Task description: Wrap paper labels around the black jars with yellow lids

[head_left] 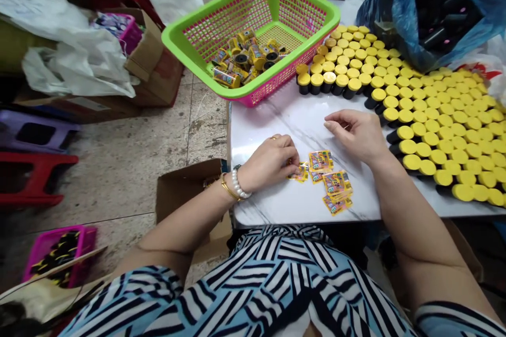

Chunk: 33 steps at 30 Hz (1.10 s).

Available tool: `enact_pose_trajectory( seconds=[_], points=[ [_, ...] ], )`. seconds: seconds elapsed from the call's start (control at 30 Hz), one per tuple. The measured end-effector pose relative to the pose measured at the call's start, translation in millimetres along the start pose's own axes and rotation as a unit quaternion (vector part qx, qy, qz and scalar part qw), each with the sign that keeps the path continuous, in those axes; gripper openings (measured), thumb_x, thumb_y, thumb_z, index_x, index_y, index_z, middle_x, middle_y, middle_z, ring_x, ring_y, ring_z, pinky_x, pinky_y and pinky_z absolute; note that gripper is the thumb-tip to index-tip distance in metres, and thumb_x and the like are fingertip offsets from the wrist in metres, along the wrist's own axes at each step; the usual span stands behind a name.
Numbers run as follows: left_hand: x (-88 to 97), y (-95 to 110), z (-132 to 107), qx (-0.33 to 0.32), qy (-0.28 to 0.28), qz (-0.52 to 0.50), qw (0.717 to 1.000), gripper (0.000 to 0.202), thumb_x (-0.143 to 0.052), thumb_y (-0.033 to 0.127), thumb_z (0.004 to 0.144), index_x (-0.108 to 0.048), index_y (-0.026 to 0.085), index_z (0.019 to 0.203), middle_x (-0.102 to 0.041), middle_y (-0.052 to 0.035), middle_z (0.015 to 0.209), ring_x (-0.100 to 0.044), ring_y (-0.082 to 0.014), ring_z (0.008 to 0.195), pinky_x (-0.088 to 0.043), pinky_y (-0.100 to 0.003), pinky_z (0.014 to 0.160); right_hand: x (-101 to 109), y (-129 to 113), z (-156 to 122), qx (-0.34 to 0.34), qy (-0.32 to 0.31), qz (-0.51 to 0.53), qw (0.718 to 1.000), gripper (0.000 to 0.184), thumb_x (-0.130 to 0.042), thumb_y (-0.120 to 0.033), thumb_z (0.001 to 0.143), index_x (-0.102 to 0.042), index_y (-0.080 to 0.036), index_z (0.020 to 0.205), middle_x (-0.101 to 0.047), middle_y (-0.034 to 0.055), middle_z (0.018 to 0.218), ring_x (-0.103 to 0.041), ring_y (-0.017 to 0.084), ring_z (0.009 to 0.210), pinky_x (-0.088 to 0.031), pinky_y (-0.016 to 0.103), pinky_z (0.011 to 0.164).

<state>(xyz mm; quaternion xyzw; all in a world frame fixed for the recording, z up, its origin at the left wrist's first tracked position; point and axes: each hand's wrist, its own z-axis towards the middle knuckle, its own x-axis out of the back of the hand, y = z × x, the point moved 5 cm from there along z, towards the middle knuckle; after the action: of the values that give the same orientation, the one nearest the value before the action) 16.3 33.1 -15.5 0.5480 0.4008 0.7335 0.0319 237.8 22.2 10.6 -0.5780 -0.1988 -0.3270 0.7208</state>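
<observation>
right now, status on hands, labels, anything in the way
Left fingers on loose yellow labels. Right fingers, nothing visibly held. Yellow-capped containers crowd the right side.

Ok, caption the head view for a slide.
Left hand at small printed labels on a white table, right hand beside yellow-capped black containers, green basket beyond.

Holds left forearm (200,209) and right forearm (409,221) stretched forward, apart; has left hand (274,162) palm down, fingers (291,156) bent, right hand (360,132) loosely curled, thumb (335,128) near forefinger (338,115).
</observation>
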Motion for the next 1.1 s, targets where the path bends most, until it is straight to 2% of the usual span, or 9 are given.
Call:
enact_pose_trajectory(
  seconds=[0.1,0.27,0.4,0.53,0.6,0.67,0.77,0.93,1.1],
  points=[
    [7.3,-7,3,0.061,0.058,-0.131,0.988,0.014,-0.072,0.028,0.088,-0.068,0.016,0.082,-0.063,-0.0054,0.087,-0.058,-0.0173,0.082,-0.048,-0.032,0.077,2,1,-1,-0.001,0.012,0.022,1.000,0.021,-0.071,-0.035,0.090,-0.083,-0.021,0.099,-0.082,0.0059,0.091,-0.071,0.019,0.076,-0.055,0.033,0.074],
    [18.7,-17,27,0.164,0.136,-0.379,0.900,0.025,-0.076,0.035,0.084,-0.059,0.017,0.085,-0.069,-0.0034,0.078,-0.057,-0.0098,0.061,-0.044,-0.024,0.058,1,9,0,-0.055,0.002,0.133,0.990,0.032,-0.074,-0.048,0.089,-0.081,-0.020,0.103,-0.080,0.0060,0.088,-0.070,0.018,0.071,-0.055,0.031,0.065],
    [31.5,-11,60,0.180,0.191,-0.450,0.854,0.025,-0.076,0.033,0.083,-0.057,0.017,0.083,-0.070,-0.0037,0.074,-0.058,-0.0093,0.058,-0.043,-0.023,0.055,-10,11,0,-0.120,-0.060,0.273,0.953,0.051,-0.067,-0.065,0.091,-0.077,-0.018,0.110,-0.078,0.0079,0.088,-0.071,0.017,0.068,-0.050,0.027,0.054],
    [49.0,-1,55,0.090,0.217,-0.312,0.921,0.020,-0.074,0.033,0.085,-0.067,0.015,0.090,-0.071,-0.0057,0.086,-0.062,-0.0129,0.074,-0.049,-0.027,0.069,-10,16,2,-0.119,-0.035,0.207,0.971,0.047,-0.076,-0.060,0.085,-0.078,-0.019,0.107,-0.078,0.0071,0.087,-0.070,0.017,0.070,-0.053,0.028,0.058],
    [40.2,6,34,0.035,0.121,-0.183,0.975,0.026,-0.079,0.035,0.082,-0.073,0.017,0.099,-0.072,-0.0070,0.096,-0.063,-0.0171,0.084,-0.050,-0.031,0.078,-6,18,2,-0.106,-0.013,0.174,0.979,0.042,-0.077,-0.055,0.085,-0.079,-0.019,0.106,-0.078,0.0062,0.085,-0.070,0.018,0.071,-0.055,0.030,0.062],
    [24.3,11,8,0.006,0.022,-0.061,0.998,0.038,-0.085,0.036,0.076,-0.076,0.018,0.109,-0.070,-0.0093,0.103,-0.062,-0.0223,0.093,-0.050,-0.036,0.085,-4,17,2,-0.095,-0.003,0.168,0.981,0.038,-0.075,-0.053,0.087,-0.079,-0.019,0.106,-0.077,0.0059,0.085,-0.070,0.018,0.072,-0.057,0.032,0.066],
    [8.7,15,-20,0.008,-0.013,0.038,0.999,0.038,-0.081,0.033,0.083,-0.076,0.020,0.118,-0.066,-0.0121,0.112,-0.059,-0.0246,0.099,-0.049,-0.038,0.089,-5,10,0,-0.071,-0.012,0.154,0.985,0.036,-0.074,-0.050,0.089,-0.079,-0.020,0.109,-0.078,0.0062,0.089,-0.071,0.019,0.075,-0.058,0.034,0.068],
    [-6.6,26,-24,-0.007,-0.042,0.050,0.998,0.009,-0.069,0.017,0.088,-0.077,0.017,0.092,-0.065,-0.0118,0.108,-0.060,-0.0233,0.100,-0.049,-0.036,0.090,-11,7,-2,-0.048,-0.026,0.119,0.991,0.033,-0.075,-0.046,0.088,-0.080,-0.020,0.108,-0.079,0.0067,0.093,-0.071,0.020,0.079,-0.059,0.035,0.072],
    [-0.4,21,-24,0.057,0.046,0.028,0.997,0.011,-0.057,0.012,0.091,-0.067,0.015,0.095,-0.069,-0.0086,0.092,-0.063,-0.0188,0.085,-0.049,-0.033,0.079,-10,17,1,-0.049,-0.023,0.097,0.994,0.033,-0.073,-0.046,0.089,-0.080,-0.020,0.107,-0.079,0.0062,0.092,-0.071,0.020,0.078,-0.059,0.035,0.072]
  ],
)
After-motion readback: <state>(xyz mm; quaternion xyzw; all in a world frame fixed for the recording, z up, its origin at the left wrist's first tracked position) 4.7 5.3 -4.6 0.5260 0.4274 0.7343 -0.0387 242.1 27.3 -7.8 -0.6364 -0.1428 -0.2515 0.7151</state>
